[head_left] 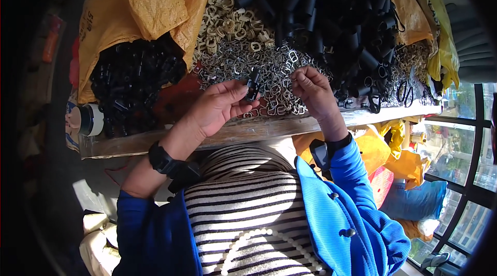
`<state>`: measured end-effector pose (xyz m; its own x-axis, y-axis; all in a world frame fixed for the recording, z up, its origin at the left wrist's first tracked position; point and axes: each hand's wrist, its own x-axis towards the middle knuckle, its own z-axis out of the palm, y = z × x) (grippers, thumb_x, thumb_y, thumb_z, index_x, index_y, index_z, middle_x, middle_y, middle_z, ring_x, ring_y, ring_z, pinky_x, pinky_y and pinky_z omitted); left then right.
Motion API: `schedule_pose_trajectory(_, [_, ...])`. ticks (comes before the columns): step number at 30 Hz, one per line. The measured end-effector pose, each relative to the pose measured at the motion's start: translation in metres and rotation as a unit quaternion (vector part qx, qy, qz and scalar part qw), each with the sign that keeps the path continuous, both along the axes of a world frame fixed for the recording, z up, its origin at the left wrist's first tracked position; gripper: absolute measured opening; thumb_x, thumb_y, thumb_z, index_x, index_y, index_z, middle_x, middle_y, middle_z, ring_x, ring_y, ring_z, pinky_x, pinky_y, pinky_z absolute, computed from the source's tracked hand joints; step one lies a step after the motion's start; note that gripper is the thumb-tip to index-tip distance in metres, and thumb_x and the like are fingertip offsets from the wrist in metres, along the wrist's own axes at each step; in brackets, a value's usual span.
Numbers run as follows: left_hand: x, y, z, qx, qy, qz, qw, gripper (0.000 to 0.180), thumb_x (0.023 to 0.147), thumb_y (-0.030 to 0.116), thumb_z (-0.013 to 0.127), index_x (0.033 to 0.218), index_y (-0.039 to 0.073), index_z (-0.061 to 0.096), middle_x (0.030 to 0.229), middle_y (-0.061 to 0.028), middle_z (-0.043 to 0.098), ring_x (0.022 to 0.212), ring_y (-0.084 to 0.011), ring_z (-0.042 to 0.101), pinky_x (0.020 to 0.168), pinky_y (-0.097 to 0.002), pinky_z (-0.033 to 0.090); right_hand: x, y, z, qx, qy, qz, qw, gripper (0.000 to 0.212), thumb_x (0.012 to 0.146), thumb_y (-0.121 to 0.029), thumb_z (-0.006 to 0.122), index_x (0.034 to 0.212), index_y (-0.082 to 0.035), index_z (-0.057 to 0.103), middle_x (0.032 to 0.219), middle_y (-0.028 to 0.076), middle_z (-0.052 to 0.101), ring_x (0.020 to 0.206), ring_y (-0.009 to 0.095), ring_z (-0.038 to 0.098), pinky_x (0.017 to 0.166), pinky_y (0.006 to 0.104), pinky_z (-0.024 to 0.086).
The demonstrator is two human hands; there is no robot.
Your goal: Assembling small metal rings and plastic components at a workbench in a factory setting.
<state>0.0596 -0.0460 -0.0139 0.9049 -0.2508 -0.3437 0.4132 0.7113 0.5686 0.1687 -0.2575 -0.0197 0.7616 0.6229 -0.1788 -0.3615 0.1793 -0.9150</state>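
Black plastic makes up the small part held in the left hand, pinched between thumb and fingers, just inside the middle of the near edge of the table. The right hand is raised to the right of it, over the same edge, thumb and forefinger drawn narrow; whether they grip anything small cannot be told. The two hands are apart.

Between and beyond the hands lies a loose heap of silver metal rings, reaching the near edge. Behind it, toward the far edge, is a heap of cream-coloured rings. Black tubes are piled from the far edge down the right half. Near the right-hand end lie small brass-coloured pieces. On the left, an orange woven sack lies open, with a mass of small black pieces at its mouth. A round white container occupies the near left corner.
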Motion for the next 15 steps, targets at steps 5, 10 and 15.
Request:
schedule_pose_trajectory(5, [0.000, -0.003, 0.002, -0.030, -0.031, 0.013, 0.999, 0.019, 0.084, 0.011, 0.045, 0.099, 0.002, 0.052, 0.098, -0.0101, 0.056, 0.091, -0.0183, 0.054, 0.080, -0.0282, 0.045, -0.020, 0.023, 0.011, 0.048, 0.047, 0.045, 0.997, 0.012, 0.085, -0.013, 0.044, 0.084, -0.002, 0.050, 0.070, 0.001, 0.045, 0.059, 0.008, 0.038, 0.054, 0.0192, 0.032])
schedule_pose_trajectory(10, [-0.004, -0.001, -0.003, -0.067, -0.077, 0.040, 0.994, 0.018, 0.083, 0.011, 0.046, 0.098, 0.003, 0.053, 0.098, -0.0081, 0.056, 0.093, -0.0176, 0.053, 0.085, -0.0319, 0.041, -0.031, 0.039, 0.016, 0.026, -0.015, 0.116, 0.993, 0.013, 0.085, -0.015, 0.044, 0.084, -0.003, 0.049, 0.070, 0.000, 0.044, 0.059, 0.008, 0.037, 0.054, 0.0190, 0.032])
schedule_pose_trajectory(15, [-0.007, 0.001, -0.001, -0.085, -0.123, 0.031, 0.988, 0.020, 0.083, 0.011, 0.047, 0.100, 0.003, 0.053, 0.100, -0.0074, 0.055, 0.094, -0.0166, 0.052, 0.087, -0.0337, 0.039, -0.035, 0.043, 0.018, 0.001, -0.066, 0.134, 0.989, 0.013, 0.085, -0.016, 0.046, 0.084, -0.003, 0.048, 0.071, 0.000, 0.045, 0.061, 0.006, 0.039, 0.055, 0.0183, 0.033])
